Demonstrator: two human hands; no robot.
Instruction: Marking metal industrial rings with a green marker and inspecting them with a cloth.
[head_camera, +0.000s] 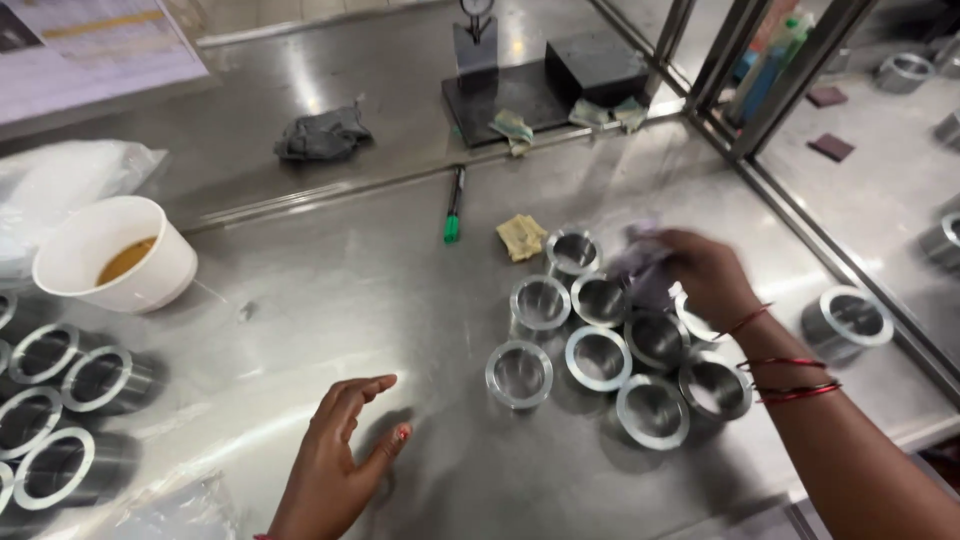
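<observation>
Our right hand (708, 275) clutches a blurred purple cloth (640, 268) above clustered metal cups (598, 357); our left hand (340, 450) rests open-fingered on the steel table (300, 280), well apart.

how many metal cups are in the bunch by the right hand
8 metal cups show: one at the back by the yellow cloth, two behind, three in the middle row, two nearest. The right hand covers part of one, and may hide more.

White printed sheet (95, 45) top left; clear plastic bag (70, 170) below.
</observation>
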